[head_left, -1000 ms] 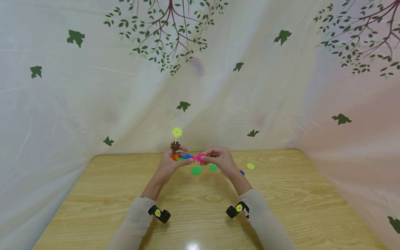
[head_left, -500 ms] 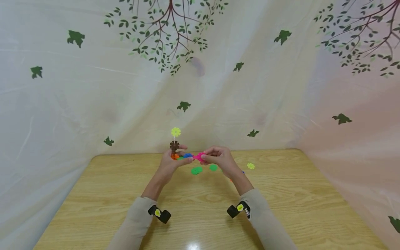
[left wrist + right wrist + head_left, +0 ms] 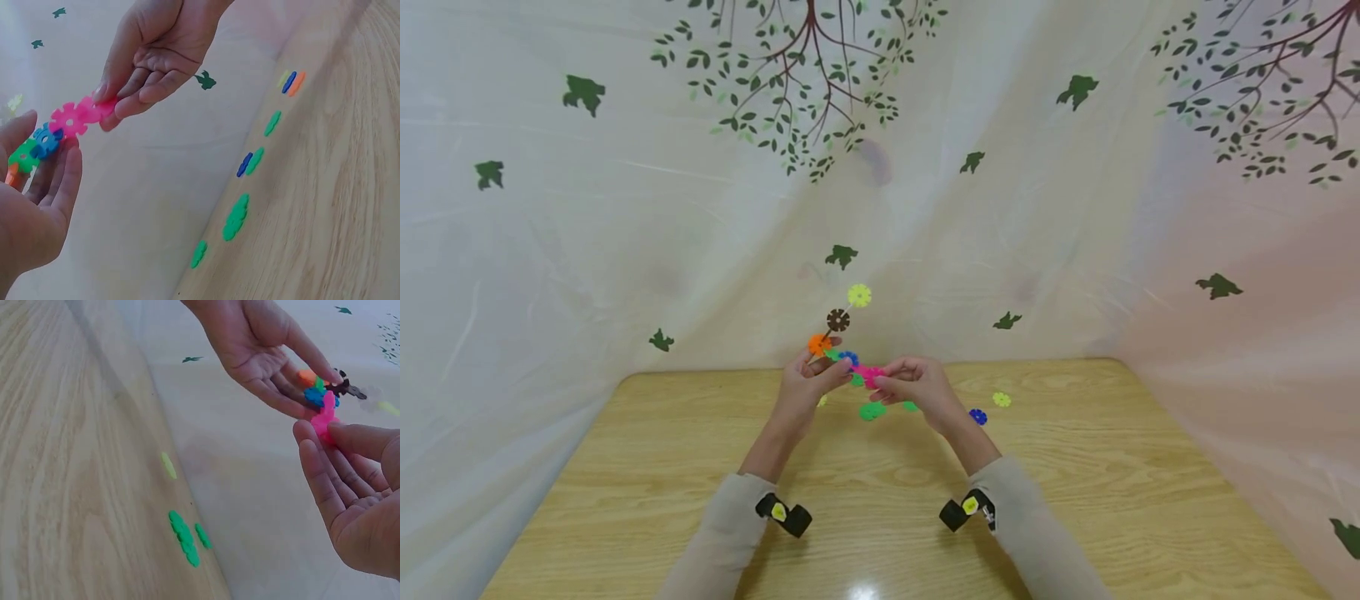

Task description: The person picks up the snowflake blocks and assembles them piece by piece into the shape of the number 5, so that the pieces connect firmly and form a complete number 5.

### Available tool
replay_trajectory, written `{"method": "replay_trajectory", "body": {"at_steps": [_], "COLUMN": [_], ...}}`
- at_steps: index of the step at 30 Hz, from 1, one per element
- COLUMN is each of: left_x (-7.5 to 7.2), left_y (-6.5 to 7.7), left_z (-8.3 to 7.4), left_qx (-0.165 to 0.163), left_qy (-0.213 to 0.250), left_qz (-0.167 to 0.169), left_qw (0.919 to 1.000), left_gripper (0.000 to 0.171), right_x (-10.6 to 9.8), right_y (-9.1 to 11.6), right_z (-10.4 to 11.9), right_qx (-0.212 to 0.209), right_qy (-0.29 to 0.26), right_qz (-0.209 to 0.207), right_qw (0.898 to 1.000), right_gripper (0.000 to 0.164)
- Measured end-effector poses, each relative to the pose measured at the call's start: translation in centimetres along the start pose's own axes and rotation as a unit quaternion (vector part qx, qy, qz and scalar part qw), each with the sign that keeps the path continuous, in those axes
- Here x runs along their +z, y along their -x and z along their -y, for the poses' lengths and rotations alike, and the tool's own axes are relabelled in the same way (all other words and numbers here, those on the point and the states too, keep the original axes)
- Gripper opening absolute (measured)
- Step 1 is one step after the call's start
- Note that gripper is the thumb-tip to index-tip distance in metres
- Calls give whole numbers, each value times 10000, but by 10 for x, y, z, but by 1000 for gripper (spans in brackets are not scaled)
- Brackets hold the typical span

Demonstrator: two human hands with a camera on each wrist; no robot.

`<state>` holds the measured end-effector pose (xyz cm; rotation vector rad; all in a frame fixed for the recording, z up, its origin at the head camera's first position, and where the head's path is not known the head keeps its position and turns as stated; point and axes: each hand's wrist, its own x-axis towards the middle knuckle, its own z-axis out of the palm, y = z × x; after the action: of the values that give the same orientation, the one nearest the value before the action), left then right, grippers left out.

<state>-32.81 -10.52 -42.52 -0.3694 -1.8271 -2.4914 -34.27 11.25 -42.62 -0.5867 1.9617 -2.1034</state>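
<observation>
Okay | my left hand (image 3: pixel 800 396) pinches the disc chain (image 3: pixel 838 320) at its blue disc (image 3: pixel 45 139), right hand (image 3: pixel 923 390) pinches its pink end (image 3: pixel 87 111) | it's up off the surface (image 3: pixel 880 483) | risk: uneven twisting could pop it apart; yellow tip (image 3: pixel 860 295) looks unsupported, so a bump might loosen it.

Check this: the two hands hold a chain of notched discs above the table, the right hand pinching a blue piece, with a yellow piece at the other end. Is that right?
Not quite. The piece the right hand pinches is pink, not blue; the right wrist view shows the pink piece between its fingers. The rest stands.
</observation>
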Motion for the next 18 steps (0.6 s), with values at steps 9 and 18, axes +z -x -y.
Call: {"method": "replay_trajectory", "body": {"at_steps": [9,18], "left_x": [12,14], "left_y": [1,4], "left_z": [11,12], "left_qx": [311,147], "left_qy": [179,188], "left_qz": [-290,134], "left_qw": [9989,9996], "left_gripper": [49,61], "right_x": [14,20], "right_y": [0,0], "right_z": [-1,-8], "right_qx": [237,336], "right_qy": [221,122], "right_qz": [-118,-164], "right_qw": [9994,9992], "right_gripper": [24,14]}}
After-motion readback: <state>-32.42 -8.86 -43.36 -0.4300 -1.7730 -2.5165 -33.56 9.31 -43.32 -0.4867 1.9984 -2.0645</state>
